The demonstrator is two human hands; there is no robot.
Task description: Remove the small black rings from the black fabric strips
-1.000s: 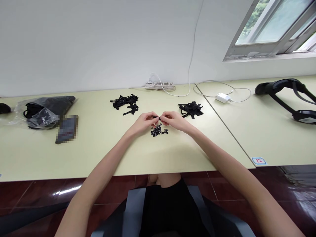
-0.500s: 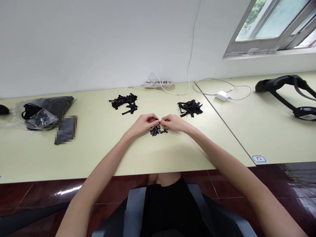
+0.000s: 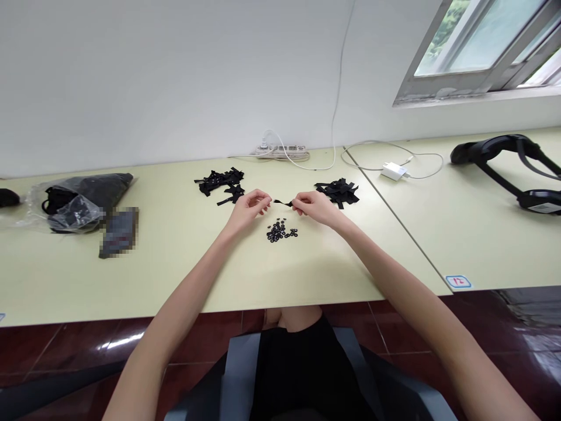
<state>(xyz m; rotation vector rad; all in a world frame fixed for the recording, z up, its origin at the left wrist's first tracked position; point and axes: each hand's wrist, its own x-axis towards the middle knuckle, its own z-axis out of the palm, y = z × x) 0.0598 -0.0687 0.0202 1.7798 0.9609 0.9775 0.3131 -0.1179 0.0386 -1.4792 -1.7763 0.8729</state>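
Pale table [image 3: 324,269]: left hand [image 3: 249,209] curled, right hand [image 3: 314,207] pinches black strip [image 3: 288,204].

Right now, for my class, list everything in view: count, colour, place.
Tables: two, pale yellow, adjoining
Wall: one, white, behind
Window: one, grey, upper right
Floor: one, dark red, below
Small rings: many, black, front centre
Held strip: one, black, beyond rings
Strip piles: two, black, left and right
Plastic bag: one, clear, dark contents, far left
Pixelated item: one, dark, beside bag
Dark object: one, black, left edge
Power strip: one, white, by wall
Cables: several, white, back
Adapter: one, white, right table
Headset: one, black, far right
Label "12": one, white, right table
Clothing: some, black, bottom centre
Arms: two, bare, bottom edge
Left hand: one, bare, near held strip
Right hand: one, bare, fingers pinching strip
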